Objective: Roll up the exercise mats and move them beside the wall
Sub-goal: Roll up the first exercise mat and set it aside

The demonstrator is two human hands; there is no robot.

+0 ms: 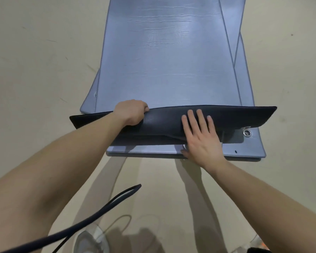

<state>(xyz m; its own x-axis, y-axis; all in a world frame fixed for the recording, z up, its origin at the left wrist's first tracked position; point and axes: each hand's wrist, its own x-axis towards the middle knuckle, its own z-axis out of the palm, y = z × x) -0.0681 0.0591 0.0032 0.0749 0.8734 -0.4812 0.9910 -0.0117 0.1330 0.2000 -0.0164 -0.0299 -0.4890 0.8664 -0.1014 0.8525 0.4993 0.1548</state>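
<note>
Down by the person's feet a pale shoe (91, 240) is blurred and half cut off, with a dark strap (91, 214) looping across the floor (35, 52). Both bare arms reach forward. The right hand (202, 137) lies flat, fingers spread, pressing on the folded-over dark flap (226, 115) of the top mat (168, 70). The left hand (130, 112) curls closed over the flap's far edge, its fingertips hidden beneath. A metal eyelet (246, 133) shows beside the flap. More blue mats (244, 84) lie askew underneath, running out of view beyond.
</note>
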